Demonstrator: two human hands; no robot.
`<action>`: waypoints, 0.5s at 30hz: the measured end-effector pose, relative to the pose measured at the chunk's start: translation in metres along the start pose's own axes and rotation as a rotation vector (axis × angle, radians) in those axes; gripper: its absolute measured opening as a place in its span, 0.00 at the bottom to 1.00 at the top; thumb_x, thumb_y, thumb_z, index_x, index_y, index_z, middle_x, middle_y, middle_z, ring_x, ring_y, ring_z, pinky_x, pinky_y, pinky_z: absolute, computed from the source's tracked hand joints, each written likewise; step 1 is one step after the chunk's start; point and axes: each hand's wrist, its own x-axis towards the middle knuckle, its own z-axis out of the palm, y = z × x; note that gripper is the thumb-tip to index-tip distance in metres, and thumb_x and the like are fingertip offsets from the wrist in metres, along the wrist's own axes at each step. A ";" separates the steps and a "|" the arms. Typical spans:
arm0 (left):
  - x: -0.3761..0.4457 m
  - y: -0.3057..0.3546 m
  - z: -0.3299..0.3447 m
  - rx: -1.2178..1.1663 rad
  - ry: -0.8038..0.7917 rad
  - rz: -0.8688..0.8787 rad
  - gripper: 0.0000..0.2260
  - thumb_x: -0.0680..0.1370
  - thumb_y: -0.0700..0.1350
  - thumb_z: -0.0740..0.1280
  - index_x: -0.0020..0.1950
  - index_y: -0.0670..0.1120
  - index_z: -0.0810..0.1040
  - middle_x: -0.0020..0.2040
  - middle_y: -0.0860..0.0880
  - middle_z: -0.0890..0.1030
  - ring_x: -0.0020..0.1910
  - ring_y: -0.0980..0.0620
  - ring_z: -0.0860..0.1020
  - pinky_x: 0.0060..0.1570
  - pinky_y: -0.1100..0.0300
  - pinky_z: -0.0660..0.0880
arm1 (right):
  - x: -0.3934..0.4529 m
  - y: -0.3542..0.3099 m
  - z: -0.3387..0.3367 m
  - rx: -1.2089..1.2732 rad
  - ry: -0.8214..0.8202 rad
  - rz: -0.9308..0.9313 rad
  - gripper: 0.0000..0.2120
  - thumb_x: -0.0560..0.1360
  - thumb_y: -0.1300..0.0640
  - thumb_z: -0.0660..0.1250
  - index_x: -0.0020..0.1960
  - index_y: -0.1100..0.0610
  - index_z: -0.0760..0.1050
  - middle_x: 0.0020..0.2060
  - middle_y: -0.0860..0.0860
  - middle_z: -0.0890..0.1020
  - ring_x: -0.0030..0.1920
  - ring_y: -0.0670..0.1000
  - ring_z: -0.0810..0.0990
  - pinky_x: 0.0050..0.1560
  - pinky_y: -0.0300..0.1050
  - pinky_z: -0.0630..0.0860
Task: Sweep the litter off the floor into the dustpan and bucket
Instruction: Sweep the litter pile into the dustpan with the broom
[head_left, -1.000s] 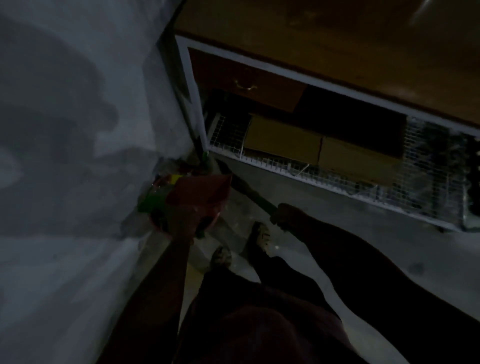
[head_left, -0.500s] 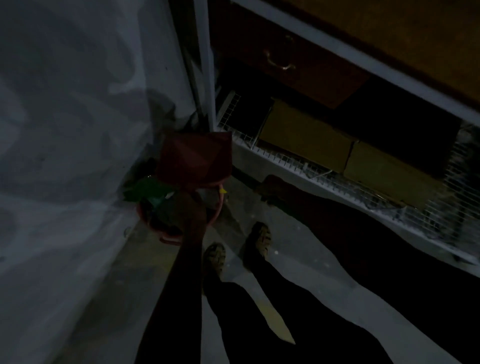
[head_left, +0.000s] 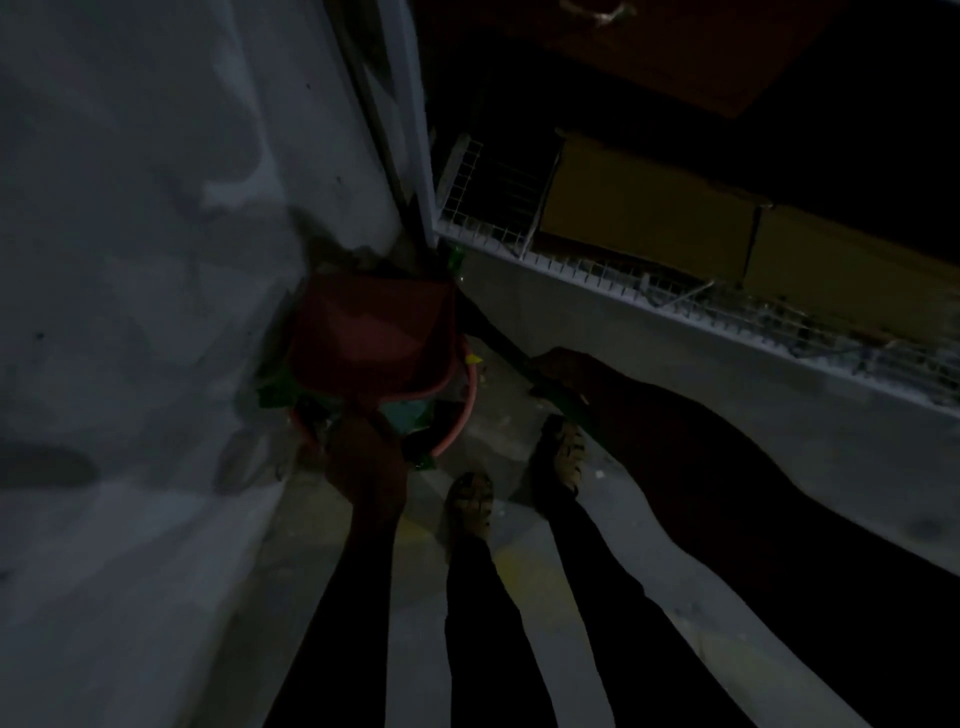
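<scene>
Dustpan, gripped by the left hand, tips over the bucket holding litter; right hand grips the broom; emptying seems nearly done.

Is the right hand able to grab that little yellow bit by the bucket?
Probably not right away: the right hand grips the broom handle. The yellow bit lies close on open floor, beside the bucket.

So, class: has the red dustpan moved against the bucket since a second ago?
Yes. The dustpan, gripped by the left hand, has shifted towards the bucket's far side, nearer the white table leg.
</scene>
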 end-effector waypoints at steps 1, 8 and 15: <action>-0.005 0.001 -0.002 0.041 -0.062 -0.040 0.13 0.80 0.45 0.64 0.57 0.35 0.78 0.47 0.34 0.81 0.45 0.35 0.81 0.44 0.43 0.78 | -0.001 0.011 0.002 0.033 0.004 0.065 0.23 0.77 0.48 0.73 0.67 0.57 0.75 0.60 0.51 0.77 0.46 0.51 0.78 0.34 0.38 0.76; -0.030 0.002 -0.037 0.059 -0.224 0.052 0.13 0.79 0.44 0.65 0.61 0.40 0.79 0.49 0.36 0.82 0.44 0.37 0.80 0.40 0.50 0.72 | -0.054 0.098 0.025 0.479 0.054 0.302 0.15 0.81 0.52 0.68 0.57 0.64 0.76 0.49 0.60 0.79 0.38 0.58 0.78 0.22 0.40 0.75; -0.070 -0.011 -0.025 0.132 -0.332 0.211 0.14 0.81 0.49 0.61 0.62 0.44 0.77 0.54 0.39 0.80 0.55 0.34 0.78 0.52 0.45 0.74 | -0.116 0.191 0.037 0.496 0.172 0.245 0.19 0.78 0.57 0.70 0.66 0.61 0.71 0.55 0.58 0.78 0.50 0.58 0.82 0.44 0.47 0.84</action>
